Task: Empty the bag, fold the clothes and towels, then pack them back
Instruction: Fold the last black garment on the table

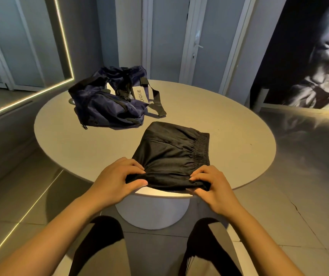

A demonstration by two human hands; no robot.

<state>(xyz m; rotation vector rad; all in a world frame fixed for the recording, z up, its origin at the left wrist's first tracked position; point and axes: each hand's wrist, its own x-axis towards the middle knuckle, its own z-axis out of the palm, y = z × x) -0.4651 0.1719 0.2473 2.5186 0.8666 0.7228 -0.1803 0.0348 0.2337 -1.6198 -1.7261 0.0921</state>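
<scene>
black shorts (171, 154) | centre frame on tabletop (229, 120), long axis running lower-centre to upper-centre, waistband right | left hand (117, 179), right hand (211, 186) pinching near edge

A dark navy fabric duffel bag (107, 104) is shown slumped and collapsed on the far left part of the round pale bench (229, 120), its black straps splayed to the right. Nearer, and apart from it, a black fabric garment (171, 154) with a gathered elastic waistband along its right edge is laid flat. Its near edge is bunched at the bench's rim, pinched by the left hand (117, 176) and right hand (213, 186).
</scene>
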